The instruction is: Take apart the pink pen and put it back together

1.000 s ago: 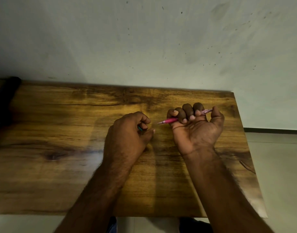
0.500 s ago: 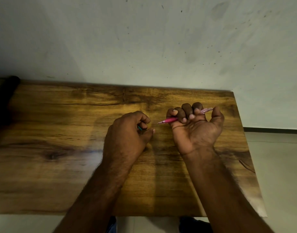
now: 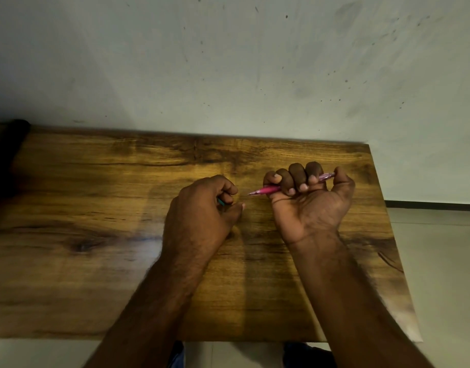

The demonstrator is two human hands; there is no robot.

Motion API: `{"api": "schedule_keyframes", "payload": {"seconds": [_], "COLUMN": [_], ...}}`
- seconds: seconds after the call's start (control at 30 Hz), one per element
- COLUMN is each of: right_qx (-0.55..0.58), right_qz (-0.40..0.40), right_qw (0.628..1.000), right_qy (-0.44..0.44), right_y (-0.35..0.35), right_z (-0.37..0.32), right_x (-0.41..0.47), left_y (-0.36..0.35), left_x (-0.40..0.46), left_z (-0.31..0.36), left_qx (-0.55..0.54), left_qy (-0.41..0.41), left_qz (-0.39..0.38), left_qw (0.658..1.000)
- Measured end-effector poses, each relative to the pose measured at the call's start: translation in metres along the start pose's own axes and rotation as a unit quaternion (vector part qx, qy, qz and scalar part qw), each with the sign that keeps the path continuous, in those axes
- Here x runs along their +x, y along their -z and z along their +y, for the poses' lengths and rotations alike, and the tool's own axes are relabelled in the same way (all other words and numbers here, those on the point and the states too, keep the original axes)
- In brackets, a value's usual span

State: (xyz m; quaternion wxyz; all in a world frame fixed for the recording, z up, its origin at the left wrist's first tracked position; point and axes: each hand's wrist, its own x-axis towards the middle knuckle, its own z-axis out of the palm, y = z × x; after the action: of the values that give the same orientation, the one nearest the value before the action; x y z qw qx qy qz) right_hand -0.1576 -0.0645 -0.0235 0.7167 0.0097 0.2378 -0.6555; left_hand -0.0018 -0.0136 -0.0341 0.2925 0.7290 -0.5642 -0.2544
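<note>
while right hand [image 3: 309,200] grips pink pen [image 3: 265,190], left hand [image 3: 202,208] perhaps pinches something teal [image 3: 220,202].

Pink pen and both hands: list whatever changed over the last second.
Nothing visibly changed. The right hand still grips the pink pen, tip pointing toward the left hand, which stays curled round a small teal piece above the wooden table.

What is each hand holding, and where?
Right hand grips the pink pen around its middle. Left hand curls around a small teal piece, mostly hidden.
</note>
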Motion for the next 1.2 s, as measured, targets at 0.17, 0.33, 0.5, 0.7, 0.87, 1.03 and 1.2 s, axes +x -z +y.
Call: {"api": "schedule_keyframes", "payload": {"seconds": [0.17,0.33,0.5,0.7,0.87,1.03,1.2], "right_qx": [-0.005,0.002,-0.008,-0.015,-0.012,0.001,-0.006], "right_qz": [0.002,0.005,0.01,0.004,0.004,0.001,-0.004], "right_qw": [1.0,1.0,1.0,1.0,1.0,1.0,1.0], "right_qy": [0.0,0.001,0.004,0.001,-0.003,-0.004,0.001], "right_y": [0.001,0.0011,0.0008,0.0011,0.0009,0.0009,0.0005], "right_z": [0.0017,0.0003,0.0009,0.0013,0.0009,0.0007,0.0009], "right_x": [0.0008,0.0009,0.0012,0.0019,0.0024,0.0022,0.0018], "left_y": [0.0004,-0.001,-0.0026,-0.0027,-0.0033,-0.0023,-0.001], "left_x": [-0.0005,-0.0009,-0.0004,-0.0013,-0.0009,-0.0012,-0.0017], "left_z": [0.0001,-0.0008,-0.0015,-0.0018,-0.0021,-0.0005,0.0002], "left_qx": [0.001,-0.033,-0.033,-0.034,-0.049,-0.038,-0.022], "left_qy": [-0.004,0.015,0.017,0.019,0.02,0.014,0.013], "left_qz": [-0.003,-0.011,-0.014,-0.011,-0.011,-0.007,-0.001], "left_qw": [1.0,0.999,0.999,0.999,0.999,0.999,1.0]}}
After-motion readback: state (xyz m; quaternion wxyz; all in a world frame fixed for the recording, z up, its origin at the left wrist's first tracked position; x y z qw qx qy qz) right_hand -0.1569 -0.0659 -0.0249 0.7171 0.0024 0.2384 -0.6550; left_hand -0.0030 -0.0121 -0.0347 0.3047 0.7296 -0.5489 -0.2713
